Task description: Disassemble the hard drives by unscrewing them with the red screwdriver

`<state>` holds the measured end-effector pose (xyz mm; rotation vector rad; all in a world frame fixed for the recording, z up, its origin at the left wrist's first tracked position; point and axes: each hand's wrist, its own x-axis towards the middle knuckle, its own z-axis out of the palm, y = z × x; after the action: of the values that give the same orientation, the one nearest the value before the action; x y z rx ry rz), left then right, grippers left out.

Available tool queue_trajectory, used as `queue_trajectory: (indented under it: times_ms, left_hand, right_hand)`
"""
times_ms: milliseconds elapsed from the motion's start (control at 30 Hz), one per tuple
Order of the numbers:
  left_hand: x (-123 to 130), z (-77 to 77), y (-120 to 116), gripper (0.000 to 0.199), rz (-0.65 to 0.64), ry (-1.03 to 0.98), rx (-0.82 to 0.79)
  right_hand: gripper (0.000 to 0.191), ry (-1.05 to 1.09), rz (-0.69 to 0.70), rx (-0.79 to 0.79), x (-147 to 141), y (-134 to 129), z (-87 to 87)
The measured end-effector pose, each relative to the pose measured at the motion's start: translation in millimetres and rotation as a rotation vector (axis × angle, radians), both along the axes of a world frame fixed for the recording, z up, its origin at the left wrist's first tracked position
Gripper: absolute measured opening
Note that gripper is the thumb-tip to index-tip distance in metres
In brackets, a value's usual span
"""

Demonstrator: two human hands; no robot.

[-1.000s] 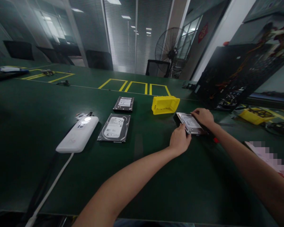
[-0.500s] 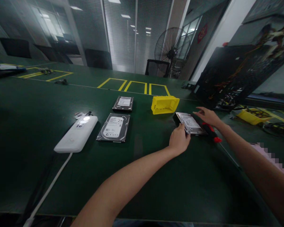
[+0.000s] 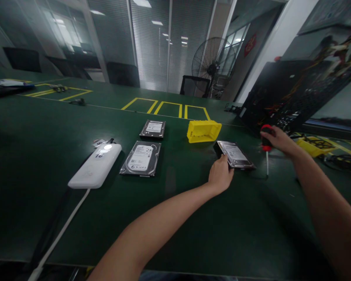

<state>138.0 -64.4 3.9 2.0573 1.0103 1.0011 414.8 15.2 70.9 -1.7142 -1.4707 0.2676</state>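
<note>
A screwdriver (image 3: 266,147) is gripped, shaft downward, by the right hand (image 3: 281,139) just right of a hard drive (image 3: 236,154), whose near-left edge is seemingly pinched by the left hand (image 3: 220,173).

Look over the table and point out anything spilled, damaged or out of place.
Nothing looks spilled, and the held hard drive and screwdriver show no visible damage. The untidiest spot is the dark cables at the right edge, beside a yellow box, lying in a loose tangle.
</note>
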Motion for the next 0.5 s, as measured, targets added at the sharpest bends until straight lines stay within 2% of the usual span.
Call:
queue_trajectory:
  times_ms: [100,133,200,400,500]
  left_hand:
    - [0,0.7,0,0.047,-0.005,0.01,-0.006]
    - [0,1.0,0,0.048,-0.006,0.012,-0.008]
    - [0,1.2,0,0.051,-0.005,0.012,-0.008]
    - [3,0.6,0,0.051,0.013,0.029,-0.006]
    - [3,2.1,0,0.048,0.017,0.042,-0.015]
  right_hand:
    - [0.028,0.229,-0.047,0.341,-13,26,15.2]
    - [0.03,0.375,-0.036,0.535,-20,32,18.3]
    - [0.031,0.573,-0.006,0.762,-34,41,21.7]
    - [0.032,0.776,-0.073,0.876,-64,50,25.7]
    - [0.028,0.8,-0.068,0.795,-69,49,30.9]
